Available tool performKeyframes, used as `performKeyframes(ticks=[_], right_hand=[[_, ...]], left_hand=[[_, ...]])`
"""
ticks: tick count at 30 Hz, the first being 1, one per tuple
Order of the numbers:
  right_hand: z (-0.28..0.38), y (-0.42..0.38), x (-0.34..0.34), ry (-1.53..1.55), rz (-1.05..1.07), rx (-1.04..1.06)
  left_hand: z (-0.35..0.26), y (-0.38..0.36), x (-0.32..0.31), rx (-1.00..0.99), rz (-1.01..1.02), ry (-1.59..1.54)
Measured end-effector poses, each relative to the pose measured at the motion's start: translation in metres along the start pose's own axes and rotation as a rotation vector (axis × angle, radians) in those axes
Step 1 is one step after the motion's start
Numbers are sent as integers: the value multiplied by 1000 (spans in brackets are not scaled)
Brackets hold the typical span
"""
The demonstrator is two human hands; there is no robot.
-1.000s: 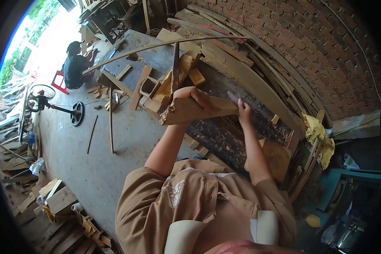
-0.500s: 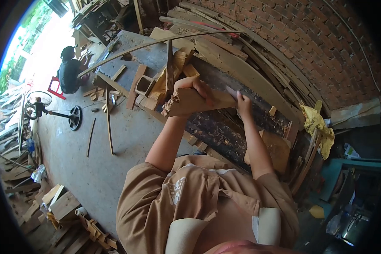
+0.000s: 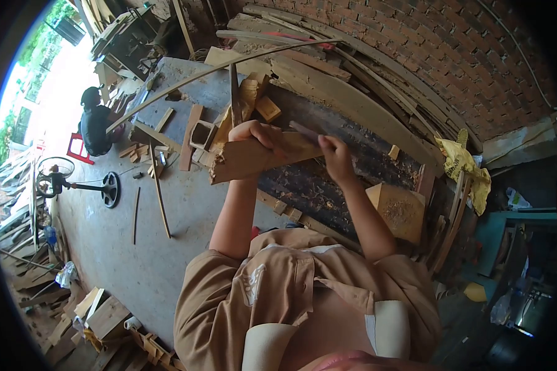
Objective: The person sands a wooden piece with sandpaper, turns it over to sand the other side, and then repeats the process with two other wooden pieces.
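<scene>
My left hand [image 3: 259,137] is closed around a thick, tapering piece of wood [image 3: 244,162], with its fingers over the top edge. The wood is held up above the workbench [image 3: 303,185], its wide end to the left with a rough, splintered edge. In my right hand [image 3: 337,157] is a flat, dark blade-like tool [image 3: 305,131], gripped at its right end. The tool lies along the upper edge of the narrow part of the wood; whether it touches is hard to tell. Its exact kind is not clear.
Yellowish wood blocks [image 3: 268,109] and a long thin strip [image 3: 229,60] lie on the bench behind. A large wood block [image 3: 397,210] sits by my right forearm. Planks [image 3: 377,86] line the brick wall. Another person [image 3: 96,123] squats at the far left.
The wood has shifted left and turned a little, so less of its splintered end shows. My right hand has moved left, and more of the tool shows over the wood. The view has shifted slightly.
</scene>
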State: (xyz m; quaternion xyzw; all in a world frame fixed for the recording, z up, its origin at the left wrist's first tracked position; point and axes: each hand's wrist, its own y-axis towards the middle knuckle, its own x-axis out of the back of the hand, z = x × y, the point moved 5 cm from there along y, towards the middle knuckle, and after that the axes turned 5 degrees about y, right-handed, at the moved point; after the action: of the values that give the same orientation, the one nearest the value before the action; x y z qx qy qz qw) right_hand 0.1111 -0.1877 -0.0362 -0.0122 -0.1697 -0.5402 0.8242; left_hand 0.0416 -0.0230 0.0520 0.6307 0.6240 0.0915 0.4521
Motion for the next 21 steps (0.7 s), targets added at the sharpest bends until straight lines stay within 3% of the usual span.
performKeyframes(ticks=[1, 3, 4, 5, 7, 9, 13, 19, 21], right_hand=[[7, -14, -1, -2, 2, -6], [17, -32, -6, 331, 107, 67], [-30, -34, -7, 252, -42, 99], [-63, -30, -6, 251, -49, 100], [-126, -13, 17, 59, -256, -148], [-162, -3, 35, -137, -192, -362], [-160, 3, 32, -392, -224, -258], [-174, -4, 36, -197, -225, -270], [-172, -2, 37, -179, -209, -270]], left_hand=[[1, -1, 1, 4, -5, -3], [0, 1, 4, 1, -18, -3], [0, 0, 7, 6, -14, -6], [0, -1, 11, -5, -10, -23], [0, -1, 14, -19, -7, -43], [-1, 0, 17, -44, -30, -57], [7, 0, 18, 38, 42, -3], [8, 11, 20, 33, 108, -54], [1, 21, 19, -77, 156, -52]])
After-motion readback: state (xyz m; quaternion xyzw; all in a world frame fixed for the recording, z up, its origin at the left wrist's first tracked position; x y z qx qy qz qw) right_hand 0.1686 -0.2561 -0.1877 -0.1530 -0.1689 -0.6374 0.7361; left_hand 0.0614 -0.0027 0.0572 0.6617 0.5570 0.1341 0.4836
